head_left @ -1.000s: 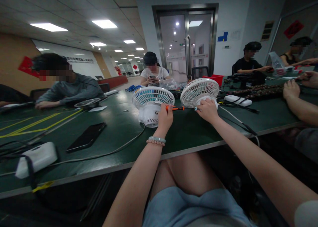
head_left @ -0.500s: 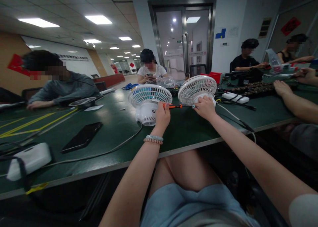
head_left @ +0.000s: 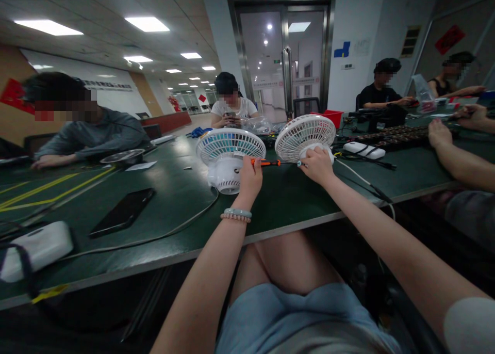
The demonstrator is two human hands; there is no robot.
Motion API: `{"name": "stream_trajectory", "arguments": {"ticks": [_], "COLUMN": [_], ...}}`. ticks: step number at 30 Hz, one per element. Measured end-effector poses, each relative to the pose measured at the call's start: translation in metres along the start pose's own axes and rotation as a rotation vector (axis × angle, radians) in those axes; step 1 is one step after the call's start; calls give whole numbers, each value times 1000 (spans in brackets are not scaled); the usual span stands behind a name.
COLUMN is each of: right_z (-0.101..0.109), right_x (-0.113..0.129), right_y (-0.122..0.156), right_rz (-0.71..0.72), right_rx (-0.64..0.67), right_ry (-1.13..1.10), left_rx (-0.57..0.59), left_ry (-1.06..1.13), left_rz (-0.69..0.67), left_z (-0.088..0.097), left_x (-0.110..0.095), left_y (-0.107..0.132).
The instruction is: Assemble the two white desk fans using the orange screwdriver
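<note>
My left hand (head_left: 251, 178) is closed around the orange-and-black handle of a screwdriver (head_left: 270, 163). Its thin shaft points right, toward my right hand (head_left: 317, 165). There, pinched fingertips hold a small pale-blue piece (head_left: 300, 163) at the shaft's end; its kind is too small to tell. Behind my left hand stands a white fan (head_left: 228, 173) with its round grille tilted upward. A second white fan (head_left: 305, 134) is just behind my right hand, its base partly covered by my fingers.
A black phone (head_left: 122, 212) and a white box-shaped device (head_left: 38, 248) with a dark strap lie at left. Cables cross the green table (head_left: 185, 202). On the right are a white power adapter (head_left: 363, 150) and a co-worker's arm (head_left: 460, 153). Other people sit around the table.
The whole view has shifted slightly, with things appearing a little farther left. Both hands keep their grip on the screwdriver and the small piece.
</note>
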State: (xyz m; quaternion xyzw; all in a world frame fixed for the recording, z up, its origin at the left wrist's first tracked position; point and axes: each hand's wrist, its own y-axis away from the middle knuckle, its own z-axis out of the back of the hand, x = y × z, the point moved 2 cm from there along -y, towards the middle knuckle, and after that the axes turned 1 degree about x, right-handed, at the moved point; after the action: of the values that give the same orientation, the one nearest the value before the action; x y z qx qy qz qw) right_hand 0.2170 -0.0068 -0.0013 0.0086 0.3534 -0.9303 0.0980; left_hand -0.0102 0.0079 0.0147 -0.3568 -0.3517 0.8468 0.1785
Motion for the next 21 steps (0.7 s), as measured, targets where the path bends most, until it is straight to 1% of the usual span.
{"name": "stream_trajectory", "arguments": {"ticks": [7,21], "right_z": [-1,0], "right_x": [-1,-1], "right_y": [-1,0], "right_rz": [3,3], "right_rx": [-10,5], "right_ry": [7,13], "left_rx": [8,-17], "left_ry": [11,-19], "left_rz": [-24,-62], "left_z": [1,0], "left_x": [-1,-4], "left_y": [1,3]}}
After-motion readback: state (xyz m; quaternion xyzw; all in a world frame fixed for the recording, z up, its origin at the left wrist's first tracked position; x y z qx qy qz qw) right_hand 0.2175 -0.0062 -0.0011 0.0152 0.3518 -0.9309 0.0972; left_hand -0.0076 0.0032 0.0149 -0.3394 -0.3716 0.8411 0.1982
